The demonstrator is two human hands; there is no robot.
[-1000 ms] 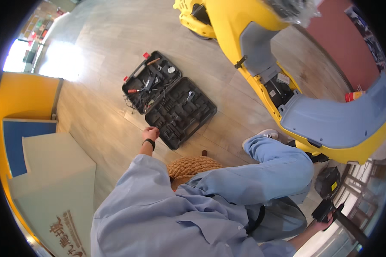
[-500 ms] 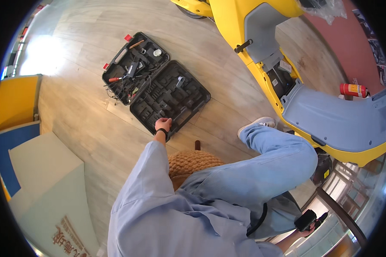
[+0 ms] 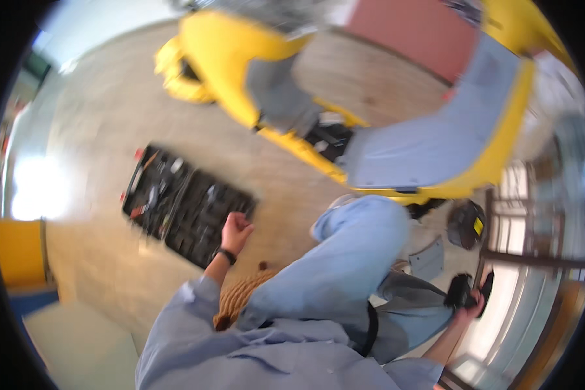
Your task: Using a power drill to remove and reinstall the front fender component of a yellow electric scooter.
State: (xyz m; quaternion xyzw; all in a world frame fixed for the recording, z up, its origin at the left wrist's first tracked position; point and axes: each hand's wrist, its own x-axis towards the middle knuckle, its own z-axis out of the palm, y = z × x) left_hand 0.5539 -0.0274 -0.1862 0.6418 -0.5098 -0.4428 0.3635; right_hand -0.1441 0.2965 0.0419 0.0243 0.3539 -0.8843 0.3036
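Note:
My left hand [image 3: 236, 233], with a dark band at its wrist, hovers over the near right corner of an open black tool case [image 3: 205, 208]. Its fingers are curled together; blur hides whether a small thing is between them. Out to the right, my right hand [image 3: 474, 305] grips a black cordless drill [image 3: 460, 291], seen partly from its battery end. Loose tools and cables lie in the case's left half, while moulded recesses fill the right half. Ahead stands a yellow scooter [image 3: 299, 151] with a grey-blue panel [image 3: 416, 153] and an uncovered black compartment [image 3: 328, 138].
I sit on a brown woven stool [image 3: 244, 296], with my bent leg between the case and the scooter. At right are a black box [image 3: 465, 224] with a yellow label and a loose grey panel [image 3: 428, 259]. A pale box-like stand [image 3: 81, 341] is at lower left.
The view has swung to the right, so the scooter sits more centrally and the case further left. My left hand has lifted off the case's near edge. My right hand keeps the drill.

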